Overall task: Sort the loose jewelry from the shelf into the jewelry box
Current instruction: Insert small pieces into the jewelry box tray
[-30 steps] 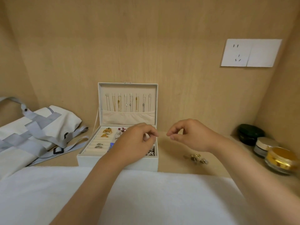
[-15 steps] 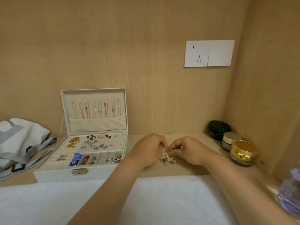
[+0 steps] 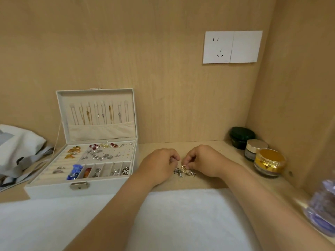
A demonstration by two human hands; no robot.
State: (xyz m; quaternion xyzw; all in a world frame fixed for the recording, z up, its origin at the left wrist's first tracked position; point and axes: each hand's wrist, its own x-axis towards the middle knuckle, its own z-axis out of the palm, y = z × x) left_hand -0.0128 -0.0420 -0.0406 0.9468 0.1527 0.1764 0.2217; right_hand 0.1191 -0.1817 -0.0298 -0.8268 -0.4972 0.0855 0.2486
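Since a second ago both hands have dropped from in front of the box's right corner to the shelf beside it, and my view has swung right with them.

Head view: I see the left hand (image 3: 159, 165) lying knuckles up on the shelf (image 3: 208, 183), its fingers curled with the tips at the left edge of the loose jewelry (image 3: 179, 173). Whether it grips a piece I cannot tell. My read on the right hand (image 3: 203, 160) is clearer: thumb and forefinger pinch a small gold hoop (image 3: 183, 167) just over the pile, the other fingers folded under. The pile is a small cluster of silver pieces on the bare wood, between the two hands and to the right of the jewelry box (image 3: 54, 187).

The box stands open, lid upright against the back wall with chains hanging inside it. Its tray already holds amber pieces, red and pearl studs, silver studs and a blue item in the front compartments.

A white cloth (image 3: 181, 214) covers the near edge under both forearms. In the right corner stand a dark green jar (image 3: 242, 136), a silver-lidded jar (image 3: 255, 148) and a gold jar (image 3: 270, 163). A wall socket (image 3: 218, 47) sits above, and a grey-and-white bag (image 3: 20, 147) lies left of the box.
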